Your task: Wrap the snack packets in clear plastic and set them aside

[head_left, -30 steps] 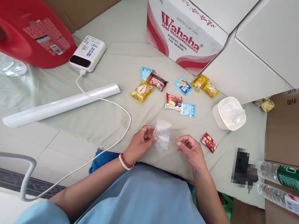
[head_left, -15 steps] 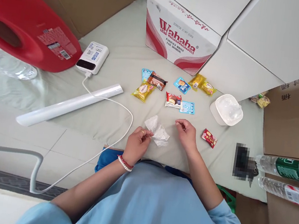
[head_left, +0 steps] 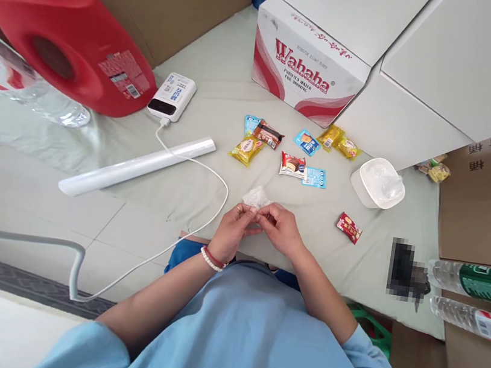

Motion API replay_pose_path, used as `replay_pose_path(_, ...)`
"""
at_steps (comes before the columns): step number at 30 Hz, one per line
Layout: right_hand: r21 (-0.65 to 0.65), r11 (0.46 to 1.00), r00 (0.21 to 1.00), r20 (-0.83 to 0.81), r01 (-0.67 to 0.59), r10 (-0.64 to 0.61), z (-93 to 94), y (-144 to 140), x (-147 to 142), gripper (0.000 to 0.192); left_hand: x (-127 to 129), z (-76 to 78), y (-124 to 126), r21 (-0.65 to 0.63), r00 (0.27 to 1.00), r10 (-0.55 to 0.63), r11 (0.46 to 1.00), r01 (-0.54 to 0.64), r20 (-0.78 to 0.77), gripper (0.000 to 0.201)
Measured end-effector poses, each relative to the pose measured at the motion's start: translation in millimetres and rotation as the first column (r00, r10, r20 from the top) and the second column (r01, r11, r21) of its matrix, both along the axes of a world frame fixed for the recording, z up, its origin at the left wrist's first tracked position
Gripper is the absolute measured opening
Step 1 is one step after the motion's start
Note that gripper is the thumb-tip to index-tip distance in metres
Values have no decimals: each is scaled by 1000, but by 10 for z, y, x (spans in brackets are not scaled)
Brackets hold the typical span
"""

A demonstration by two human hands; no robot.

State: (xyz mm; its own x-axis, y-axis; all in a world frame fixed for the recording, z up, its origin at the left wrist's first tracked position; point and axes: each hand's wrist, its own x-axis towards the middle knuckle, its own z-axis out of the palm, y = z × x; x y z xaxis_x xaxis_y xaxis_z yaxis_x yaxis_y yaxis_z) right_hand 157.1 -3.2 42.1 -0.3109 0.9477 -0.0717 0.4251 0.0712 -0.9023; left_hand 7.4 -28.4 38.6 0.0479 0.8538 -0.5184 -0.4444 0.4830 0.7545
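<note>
From the head view, looking down over the person's light blue top: both hands are together at the near edge of the pale grey-green cloth-covered surface (head_left: 202,99). The left hand (head_left: 233,231), with a red-and-white beaded bracelet on the wrist, and the right hand (head_left: 280,228) are both pinched shut on a small crumpled clear plastic bag (head_left: 256,198), fingertips touching each other around its lower edge, with the bag sticking up just past them.

Taking the white Wahaha cardboard water box (head_left: 310,68) with red lettering as the landmark: right in front of it, between it and the hands, there's a loose scatter of little snack packets (head_left: 294,165), yellow, blue, brown and red ones. A lone red snack packet (head_left: 349,228) lies off to the right of the hands. The white rounded plastic tub (head_left: 379,183) sits down-right of the box. Left of the box is a white power bank (head_left: 172,96), its white cable (head_left: 210,173) looping over a long white tube (head_left: 138,165). Further left, a big red plastic jug (head_left: 61,30) lies on its side.
</note>
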Motion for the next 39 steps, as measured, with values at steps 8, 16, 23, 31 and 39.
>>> replay_pose_path(8,-40,920,920,61,389,-386,-57,197,342,26,-1,-243,-29,-20,990,-58,998,56,-127,23)
replay_pose_path(16,-252,967,986,140,-48,85,-128,960,-33,16,-52,-188,-30,-15,999,-40,999,40,-3,42)
replay_pose_path(23,-227,972,996,-78,-58,41,14,249,28,21,-92,-85,-39,10,996,31,999,-32,89,47)
replay_pose_path(31,-411,877,862,-318,249,-394,310,-5,748,38,-235,-42,1,85,975,-148,987,135,164,39)
replay_pose_path(39,-281,854,866,-124,437,-484,51,-106,784,38,-102,-51,57,86,994,-32,996,23,100,46)
